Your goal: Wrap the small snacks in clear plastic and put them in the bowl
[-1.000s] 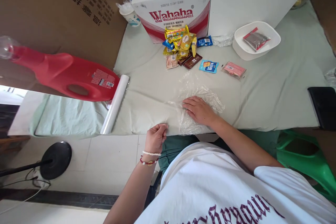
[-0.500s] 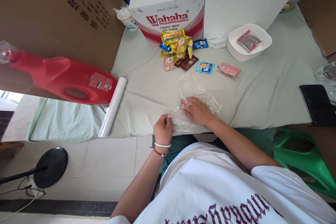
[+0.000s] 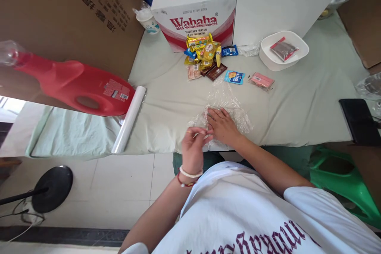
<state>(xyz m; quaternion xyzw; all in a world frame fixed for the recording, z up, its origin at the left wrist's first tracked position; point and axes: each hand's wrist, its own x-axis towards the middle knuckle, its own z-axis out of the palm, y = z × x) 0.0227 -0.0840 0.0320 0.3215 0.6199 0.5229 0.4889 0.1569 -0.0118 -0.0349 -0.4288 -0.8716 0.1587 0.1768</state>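
Note:
Crumpled clear plastic film [image 3: 242, 117] lies on the cloth near the front edge of the table, spreading out around my hands. My right hand [image 3: 222, 125] rests flat on it, fingers stretched out, with its palm hiding part of the film. Close by on the left, my left hand [image 3: 195, 143] hovers over the film's near side. Its thumb and fingers are apart, and the fingertips reach to those of my right hand. A white roll of film [image 3: 128, 121] lies at the left, beside a red jug-like bottle [image 3: 89, 89].
Beyond the film lie a blue snack packet [image 3: 234, 77], a pink packet [image 3: 261, 81] and a heap of yellow snack packets [image 3: 205, 51]. A white bowl [image 3: 264, 58] holds another packet. Behind stands a Wahaha carton [image 3: 193, 8]; a black phone [image 3: 358, 121] lies right.
My left hand has let go of the film's near left edge and moved right, towards my right hand. My right hand stays on the film. The view has shifted slightly.

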